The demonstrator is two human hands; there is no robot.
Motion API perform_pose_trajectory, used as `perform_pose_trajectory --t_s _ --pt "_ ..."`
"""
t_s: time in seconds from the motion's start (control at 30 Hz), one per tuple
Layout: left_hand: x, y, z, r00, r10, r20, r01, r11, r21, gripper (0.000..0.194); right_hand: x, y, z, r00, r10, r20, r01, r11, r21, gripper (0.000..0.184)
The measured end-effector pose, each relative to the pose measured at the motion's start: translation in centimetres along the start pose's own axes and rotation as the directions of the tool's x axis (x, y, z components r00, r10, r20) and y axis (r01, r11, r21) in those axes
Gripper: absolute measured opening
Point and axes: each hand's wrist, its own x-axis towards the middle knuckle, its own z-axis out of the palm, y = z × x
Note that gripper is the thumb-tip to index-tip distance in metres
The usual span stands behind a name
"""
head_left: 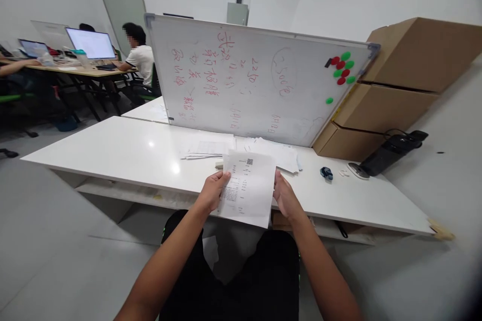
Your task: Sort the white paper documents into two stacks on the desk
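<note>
A white printed sheet of paper (pixel 250 190), with a small QR code near its top, is held up at the front edge of the desk. Whether it is one sheet or a thin stack, I cannot tell. My left hand (pixel 214 191) pinches its left edge, thumb on the printed face. At the right edge my right hand (pixel 286 195) grips it, the fingers mostly behind the paper. Just beyond lie a paper stack (pixel 209 145) on the left and a looser pile of papers (pixel 284 154) on the right.
On the white desk (pixel 113 148), a whiteboard (pixel 241 80) with red writing and magnets stands at the back. Stacked cardboard boxes (pixel 387 105), a black bottle (pixel 391 153) and a small dark blue object (pixel 326 174) are at right. A person (pixel 142 62) sits at another table.
</note>
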Motion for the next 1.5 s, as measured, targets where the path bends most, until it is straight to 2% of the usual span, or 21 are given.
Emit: perform_pose_trajectory --t_s 0.03,0.07,0.13,0.23,0.33,0.4,0.47,0.53,0.63,0.8,0.97,1.17,1.27,1.37,1.43,1.5 --pt "0.1 -0.3 0.5 1.0 -0.007 -0.006 0.007 1.0 0.004 0.042 -1.4 0.1 0.2 0.998 -0.019 0.056 0.02 1.0 -0.012 0.051" --pt "0.1 -0.6 0.9 1.0 -0.011 -0.015 0.011 1.0 0.004 0.041 -2.6 0.1 0.3 0.997 -0.033 0.064 0.035 0.999 -0.027 0.05" --pt "0.2 -1.3 1.7 0.999 -0.001 -0.035 0.001 1.0 -0.005 0.041 -4.0 0.4 0.2 0.998 -0.063 -0.03 0.061 0.995 -0.074 0.049" --pt "0.1 -1.9 2.5 0.999 0.039 -0.039 -0.037 0.999 0.032 0.04 -4.4 1.1 -0.4 0.978 -0.083 -0.189 0.067 0.994 -0.091 0.045" --pt "-0.5 -1.6 2.7 0.993 0.117 -0.012 -0.112 0.975 0.191 0.039 -4.3 1.7 -1.2 0.96 -0.1 -0.261 0.09 0.995 -0.051 0.043" --pt "-1.0 -1.0 2.6 0.988 0.145 0.061 -0.156 0.948 0.278 0.04 -4.4 1.8 -1.8 0.951 -0.109 -0.29 0.104 0.994 -0.031 0.042" --pt "-1.4 -0.4 2.4 0.979 0.146 0.14 -0.184 0.929 0.32 0.039 -4.6 1.8 -2.2 0.951 -0.115 -0.287 0.113 0.993 -0.023 0.041" --pt "-1.8 0.2 2.3 0.972 0.173 0.159 -0.22 0.908 0.356 0.036 -4.8 1.8 -2.6 0.95 -0.133 -0.282 0.123 0.991 -0.053 0.041" --pt "-2.1 0.8 2.4 0.96 0.253 0.116 -0.278 0.861 0.426 0.032 -5.2 1.9 -2.9 0.944 -0.16 -0.287 0.131 0.984 -0.119 0.041" --pt "-2.4 1.0 2.9 0.947 0.318 0.047 -0.303 0.836 0.457 0.033 -5.2 2.2 -3.2 0.941 -0.161 -0.297 0.141 0.986 -0.085 0.039" --pt "-2.5 1.1 2.9 0.935 0.356 0.007 -0.318 0.827 0.464 0.041 -5.4 2.2 -3.4 0.953 -0.149 -0.264 0.133 0.988 -0.078 0.036" --pt "-2.7 0.8 2.8 0.93 0.366 -0.014 -0.316 0.822 0.474 0.034 -5.6 2.3 -3.1 0.952 -0.129 -0.278 0.115 0.991 -0.064 0.035" --pt "-2.8 0.3 2.8 0.894 0.445 -0.051 -0.374 0.804 0.462 0.032 -5.4 2.5 -2.8 0.952 -0.121 -0.28 0.11 0.992 -0.057 0.035" --pt "-2.9 0.0 2.7 0.85 0.522 -0.074 -0.444 0.785 0.431 0.05 -5.3 2.8 -2.5 0.948 -0.141 -0.285 0.125 0.989 -0.073 0.037" --pt "-2.9 0.0 2.6 0.846 0.53 -0.055 -0.452 0.769 0.451 0.044 -5.2 2.9 -2.4 0.941 -0.163 -0.296 0.146 0.986 -0.078 0.038" --pt "-3.0 0.3 2.6 0.86 0.51 -0.023 -0.446 0.772 0.452 0.033 -5.2 3.0 -2.3 0.927 -0.187 -0.324 0.173 0.982 -0.074 0.04"
